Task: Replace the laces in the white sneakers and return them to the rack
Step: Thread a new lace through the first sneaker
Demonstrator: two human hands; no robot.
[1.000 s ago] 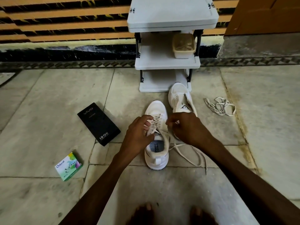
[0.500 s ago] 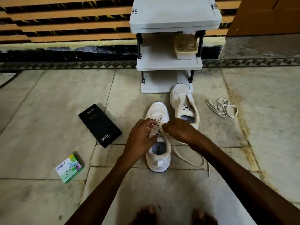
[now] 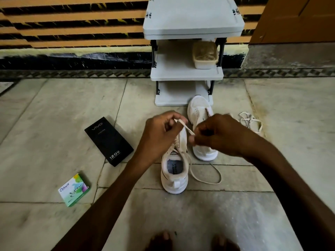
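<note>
Both hands are up in the middle of the frame, close together but not touching, right over the near sneaker (image 3: 175, 175). The left hand (image 3: 159, 131) pinches the lace (image 3: 186, 128) close to its tip. The right hand (image 3: 223, 134) pinches the same strip a little further along, so there's a short taut stretch between them. The rest of the lace drops down toward the eyelets, and one tail loops on the floor at the lower right of the shoe.

Handling-wise, it's a flat cloth lace, basically weightless and floppy, so it only goes where you pull it, never where you push it. I'd grab it right at the stiff tip for threading, since anywhere else just bends. A firm fingertip pinch should do.

The sneaker looks light and soft-sided and will probably slide on that smooth stone floor when tugged. I'd steady it by the heel or collar.

The far sneaker (image 3: 199, 113) sits just in front of the rack (image 3: 186, 74) at upper centre, and I can't tell if it's laced. A spare lace bundle (image 3: 251, 122) lies to its right.
</note>
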